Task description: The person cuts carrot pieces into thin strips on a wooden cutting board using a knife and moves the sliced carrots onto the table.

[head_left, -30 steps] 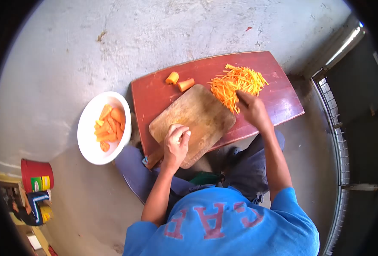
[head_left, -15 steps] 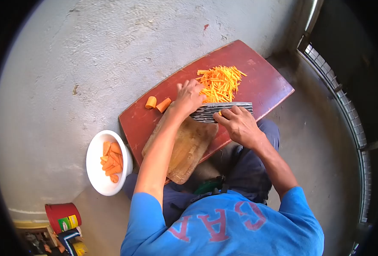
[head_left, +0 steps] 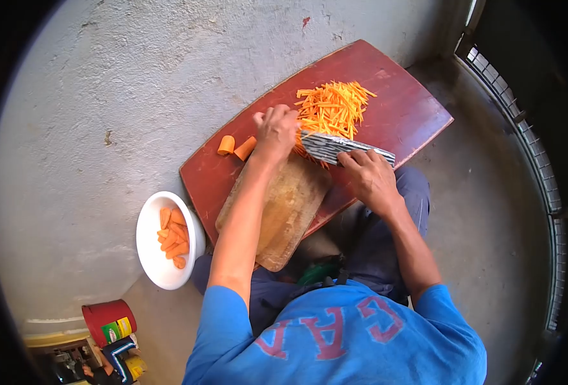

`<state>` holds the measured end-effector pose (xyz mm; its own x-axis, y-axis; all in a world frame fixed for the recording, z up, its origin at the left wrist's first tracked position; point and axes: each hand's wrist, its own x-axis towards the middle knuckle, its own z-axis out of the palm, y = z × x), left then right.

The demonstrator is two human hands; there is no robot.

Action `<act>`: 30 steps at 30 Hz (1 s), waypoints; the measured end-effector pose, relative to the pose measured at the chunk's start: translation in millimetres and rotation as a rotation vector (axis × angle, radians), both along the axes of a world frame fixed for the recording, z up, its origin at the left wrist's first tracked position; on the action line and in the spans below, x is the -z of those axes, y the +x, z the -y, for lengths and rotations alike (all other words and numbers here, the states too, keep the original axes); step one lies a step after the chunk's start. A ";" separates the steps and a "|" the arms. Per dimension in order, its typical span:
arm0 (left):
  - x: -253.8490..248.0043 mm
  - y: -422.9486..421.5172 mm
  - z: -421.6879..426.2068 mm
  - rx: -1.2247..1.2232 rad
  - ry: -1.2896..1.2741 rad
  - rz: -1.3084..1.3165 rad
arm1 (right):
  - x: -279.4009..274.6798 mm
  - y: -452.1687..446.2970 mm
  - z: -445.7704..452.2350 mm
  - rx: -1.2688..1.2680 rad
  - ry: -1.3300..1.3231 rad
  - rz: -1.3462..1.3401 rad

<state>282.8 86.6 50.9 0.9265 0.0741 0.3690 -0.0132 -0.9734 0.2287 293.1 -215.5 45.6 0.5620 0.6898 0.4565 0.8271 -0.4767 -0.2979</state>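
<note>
Blade [head_left: 329, 147], flat, black-and-white striped, held in the right hand [head_left: 369, 178], has swung against the orange carrot-shred heap [head_left: 335, 109] beyond, penning it near the left hand [head_left: 276, 133], whose hold is unclear.

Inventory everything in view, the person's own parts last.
Table: 1, red, centre
Cutting board: 1, brown, table's near side
Carrot shreds: one pile, orange, on table
Carrot chunks: 2, orange, table's left
Blade: 1, streaked grey, by shreds
Bowl: 1, white, left of table
Carrot pieces: several, orange, in bowl
Bucket: 1, red, lower left
Other person: 1, dark clothing, beside bucket
Green item: 1, green, near cutting board
Wall: 1, grey, behind table
Grille: 1, metallic grey, right side
Left hand: 1, bare, left of shreds
Right hand: 1, bare, gripping blade
Shirt: 1, blue, bottom centre
Trousers: 1, dark blue, near table
</note>
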 end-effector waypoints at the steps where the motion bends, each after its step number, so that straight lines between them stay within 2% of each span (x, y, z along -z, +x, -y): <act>1: 3.3 -1.8 -11.8 -0.036 0.025 0.046 | 4.9 0.7 0.1 0.016 0.026 -0.017; 9: 15.3 -64.7 -138.1 -0.585 0.022 -0.222 | 22.4 -4.1 2.3 0.009 0.075 -0.023; 12: 35.0 -78.1 -182.4 -0.448 -0.190 -0.336 | 20.7 -10.2 -2.1 -0.033 0.079 -0.047; 13: 41.3 -80.3 -185.9 -0.425 -0.268 -0.299 | 19.1 -11.1 -3.2 -0.054 0.082 -0.054; 16: 52.7 -84.4 -190.4 -0.380 -0.276 -0.201 | 19.8 -14.0 -6.8 -0.081 0.074 -0.033; 17: 54.6 -89.1 -191.0 -0.431 -0.311 -0.165 | 18.8 -16.5 -7.8 -0.093 0.099 -0.036; 19: 36.3 -95.2 -167.0 -0.534 -0.386 -0.089 | 7.9 -22.8 -7.6 -0.119 0.145 -0.040; 22: 22.4 -141.6 -124.9 -0.512 -0.412 0.151 | -28.3 -50.2 -5.0 -0.187 0.225 -0.192; 24: 19.0 -186.3 -76.4 -0.528 -0.369 0.181 | -42.4 -70.7 -1.1 -0.236 0.205 -0.484; 26: 9.7 -224.9 -8.5 -0.586 -0.443 0.140 | -51.3 -89.7 -3.1 -0.261 0.201 -0.820; 28: 25.0 -259.6 36.6 -0.619 -0.381 0.075 | -38.9 -102.1 -6.1 -0.329 0.235 -1.030; 30: 22.9 -277.8 76.6 -0.568 -0.602 0.111 | -26.7 -112.1 -9.5 -0.374 0.243 -1.178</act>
<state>5.0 10.0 28.0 0.6492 0.7328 0.2036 0.3901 -0.5506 0.7380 180.9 -206.0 72.2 0.5026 0.8630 -0.0513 0.0723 -0.1010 -0.9923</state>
